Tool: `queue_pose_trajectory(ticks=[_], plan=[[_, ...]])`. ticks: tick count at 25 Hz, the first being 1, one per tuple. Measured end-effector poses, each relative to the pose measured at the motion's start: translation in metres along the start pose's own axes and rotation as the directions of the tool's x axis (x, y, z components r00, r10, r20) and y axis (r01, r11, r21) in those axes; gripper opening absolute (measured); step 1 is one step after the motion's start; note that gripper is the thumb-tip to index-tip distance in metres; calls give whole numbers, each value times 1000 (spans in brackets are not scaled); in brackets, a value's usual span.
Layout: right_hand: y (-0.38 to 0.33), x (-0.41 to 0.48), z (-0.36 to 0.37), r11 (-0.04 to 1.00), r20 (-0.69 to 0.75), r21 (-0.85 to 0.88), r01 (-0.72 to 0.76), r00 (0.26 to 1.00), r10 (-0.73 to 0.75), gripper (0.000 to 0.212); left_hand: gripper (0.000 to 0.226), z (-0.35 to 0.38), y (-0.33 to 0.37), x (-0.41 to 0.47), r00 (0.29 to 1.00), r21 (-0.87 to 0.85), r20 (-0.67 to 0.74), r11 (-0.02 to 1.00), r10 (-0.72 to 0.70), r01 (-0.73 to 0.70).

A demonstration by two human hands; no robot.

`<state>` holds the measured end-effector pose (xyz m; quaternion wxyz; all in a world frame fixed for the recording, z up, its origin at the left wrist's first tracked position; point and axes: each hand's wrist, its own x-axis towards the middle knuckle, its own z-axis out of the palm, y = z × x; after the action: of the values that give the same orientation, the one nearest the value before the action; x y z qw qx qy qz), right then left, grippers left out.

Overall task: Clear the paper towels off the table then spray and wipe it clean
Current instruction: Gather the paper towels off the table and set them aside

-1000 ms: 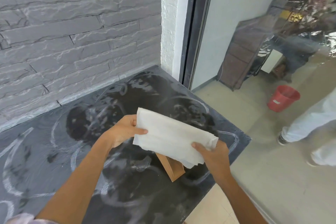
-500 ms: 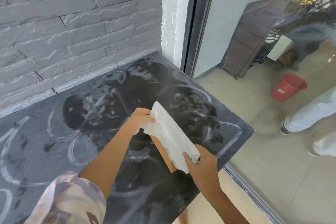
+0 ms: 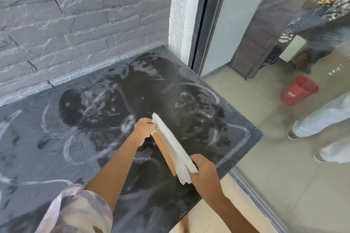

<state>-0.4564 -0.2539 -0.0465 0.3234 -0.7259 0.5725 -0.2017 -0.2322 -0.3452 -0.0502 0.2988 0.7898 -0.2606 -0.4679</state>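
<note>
I have both hands in the lower middle of the frame, holding a folded stack of white paper towels (image 3: 171, 143) above the desk (image 3: 75, 123). The left hand (image 3: 143, 131) pinches the upper end of the stack, fingers curled round its edge. The right hand (image 3: 203, 173) grips the lower end, where loose corners hang below the fist. The stack slants from upper left to lower right, turned nearly edge-on to me. A flat brown sheet (image 3: 165, 150) lies against its underside; I cannot tell whether it is card or paper, or which hand holds it. The desk is dark stone, covered in pale swirls and smears with darker patches between them, and it meets a grey stone wall (image 3: 75, 17) at the upper left. A patterned sleeve (image 3: 75, 212) shows at the lower left. Beyond the glass on the right, a red bucket (image 3: 299, 91) sits on the floor (image 3: 265, 157), near a person's legs (image 3: 322, 119) in pale trousers.
</note>
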Motion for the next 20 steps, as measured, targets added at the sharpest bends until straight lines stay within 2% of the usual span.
queue_pose_trajectory(ticks=[3, 6, 9, 11, 13, 15, 18, 20], plan=[[5, 2, 6, 999, 74, -49, -2, 997, 5, 30, 25, 5, -8, -9, 996, -87, -89, 996, 5, -12], [8, 3, 12, 991, 135, -118, 69, 989, -53, 38, 22, 7, -16, -19, 994, -119, -108, 993, 8, -21], [6, 1, 4, 989, 70, -106, 100, 993, -93, 44, 25, 4, -23, -33, 987, -194, -159, 981, -9, -23], [5, -2, -7, 982, 55, -116, 150, 988, -144, 61, 24, 5, -30, -44, 978, -234, -209, 972, -19, -31], [4, -1, -21, 980, 69, -106, 167, 985, -160, 75, 15, 9, -37, -60, 967, -305, -251, 952, -44, -36], [-1, 9, -31, 995, 89, -6, 98, 991, -97, 63, 12, 17, -44, -78, 957, -369, -285, 927, -49, -62], [-22, 40, -31, 976, 220, 207, -72, 975, 25, 8, 17, 35, -53, -101, 952, -413, -302, 907, -51, -82], [-30, 58, -21, 959, 302, 256, -126, 952, 45, 23, 24, 45, -56, -111, 959, -436, -281, 896, -45, -86]])
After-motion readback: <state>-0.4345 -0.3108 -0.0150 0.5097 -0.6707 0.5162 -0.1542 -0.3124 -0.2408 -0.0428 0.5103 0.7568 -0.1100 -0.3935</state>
